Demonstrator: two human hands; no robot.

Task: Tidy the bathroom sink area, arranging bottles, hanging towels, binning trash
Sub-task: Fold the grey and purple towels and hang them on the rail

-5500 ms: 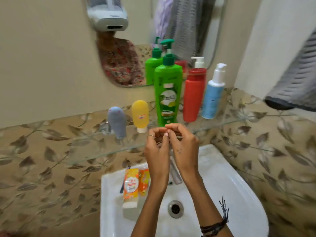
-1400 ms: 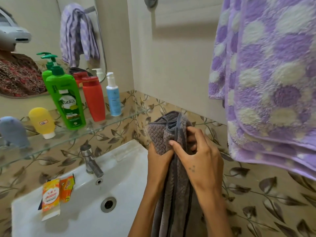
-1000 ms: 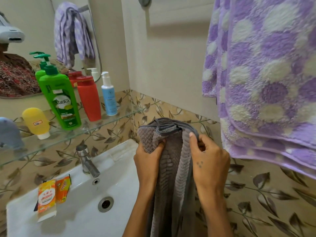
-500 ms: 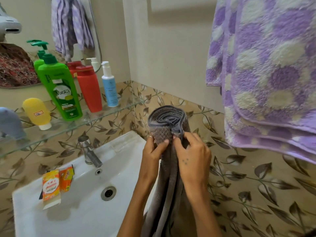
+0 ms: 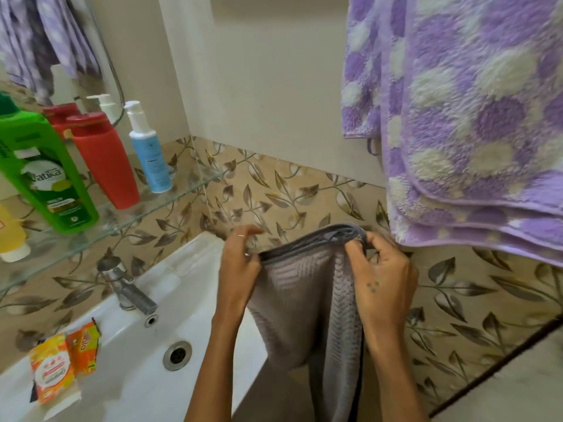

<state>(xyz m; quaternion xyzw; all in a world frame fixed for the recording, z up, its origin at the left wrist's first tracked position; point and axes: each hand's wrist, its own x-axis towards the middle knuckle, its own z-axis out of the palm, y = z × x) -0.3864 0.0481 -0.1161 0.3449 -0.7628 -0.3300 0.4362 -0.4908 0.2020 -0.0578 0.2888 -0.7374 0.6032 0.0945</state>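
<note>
A grey ribbed towel (image 5: 304, 303) hangs down between my hands, right of the white sink (image 5: 195, 287). My left hand (image 5: 239, 269) pinches its top hem at the left. My right hand (image 5: 379, 280) grips the bunched top edge at the right. The hem is stretched between them. A purple and white patterned towel (image 5: 463, 117) hangs on the wall above my right hand. On the glass shelf (image 5: 137, 220) stand a green bottle (image 5: 45, 175), a red bottle (image 5: 103, 159) and a blue pump bottle (image 5: 149, 153).
A chrome tap (image 5: 128, 287) sits at the back of the sink. An orange tube (image 5: 53, 370) and an orange sachet (image 5: 83, 348) lie on the sink's left rim. A yellow bottle (image 5: 9, 236) stands at the shelf's left end. Leaf-patterned tiles cover the lower wall.
My hands have moved apart and spread the grey towel's top edge, which was bunched between them. The view has dropped slightly.
</note>
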